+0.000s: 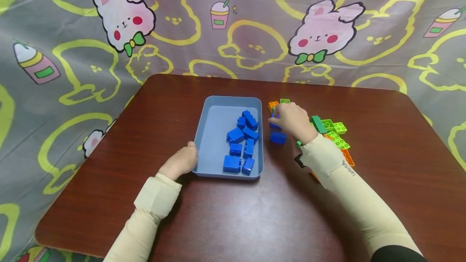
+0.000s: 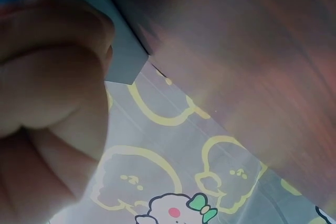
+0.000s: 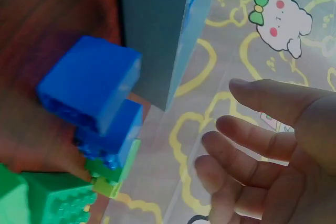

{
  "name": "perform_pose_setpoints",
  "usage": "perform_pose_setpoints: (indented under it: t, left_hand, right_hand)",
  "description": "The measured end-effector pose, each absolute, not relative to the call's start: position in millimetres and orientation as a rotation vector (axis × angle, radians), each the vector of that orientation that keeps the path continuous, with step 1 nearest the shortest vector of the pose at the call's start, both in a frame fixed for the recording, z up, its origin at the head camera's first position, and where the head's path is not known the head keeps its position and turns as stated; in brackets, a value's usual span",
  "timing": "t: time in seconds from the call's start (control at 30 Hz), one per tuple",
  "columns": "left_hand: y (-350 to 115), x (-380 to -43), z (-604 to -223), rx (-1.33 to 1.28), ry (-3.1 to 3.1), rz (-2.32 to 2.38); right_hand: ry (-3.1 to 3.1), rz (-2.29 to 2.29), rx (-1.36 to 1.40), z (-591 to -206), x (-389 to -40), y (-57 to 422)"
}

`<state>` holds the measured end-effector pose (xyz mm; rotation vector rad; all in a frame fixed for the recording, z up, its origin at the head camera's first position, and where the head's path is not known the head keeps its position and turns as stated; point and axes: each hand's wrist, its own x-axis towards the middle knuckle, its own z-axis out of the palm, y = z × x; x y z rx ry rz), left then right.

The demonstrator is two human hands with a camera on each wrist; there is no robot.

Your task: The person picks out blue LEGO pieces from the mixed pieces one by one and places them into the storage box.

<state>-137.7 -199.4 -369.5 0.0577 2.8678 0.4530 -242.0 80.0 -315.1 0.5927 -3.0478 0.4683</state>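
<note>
My left hand (image 1: 182, 159) grips the left wall of a blue-grey plastic tray (image 1: 212, 132), close to its near corner. In the left wrist view, that hand's curled fingers (image 2: 58, 82) lie against the tray wall (image 2: 128, 56). Several blue toy bricks (image 1: 235, 135) lie along the tray's right half. Just right of the tray, my right hand (image 1: 293, 120) hovers over a blue brick (image 1: 274, 122), its fingers loosely bent and holding nothing. Nearer to me lies another blue brick (image 1: 278, 138). The right wrist view shows the hand (image 3: 262, 156) apart from both bricks (image 3: 86, 80).
Under and right of my right forearm is a loose pile of lime (image 1: 338, 140), dark green (image 1: 318, 124) and orange bricks (image 1: 347, 157). Other orange (image 1: 272, 104) and lime bricks (image 1: 285, 101) lie beyond the right hand. A patterned cloth (image 1: 251, 31) hangs behind the brown table (image 1: 225, 213).
</note>
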Motion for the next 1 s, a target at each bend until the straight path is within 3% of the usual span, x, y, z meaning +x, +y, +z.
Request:
perform_pose_setpoints:
  t: [1.0]
  left_hand:
    - [-200, -139, -371, 0.089, 2.879, 0.444]
  right_hand:
    - [-3.120, 0.514, 0.835, -354, -236, 87]
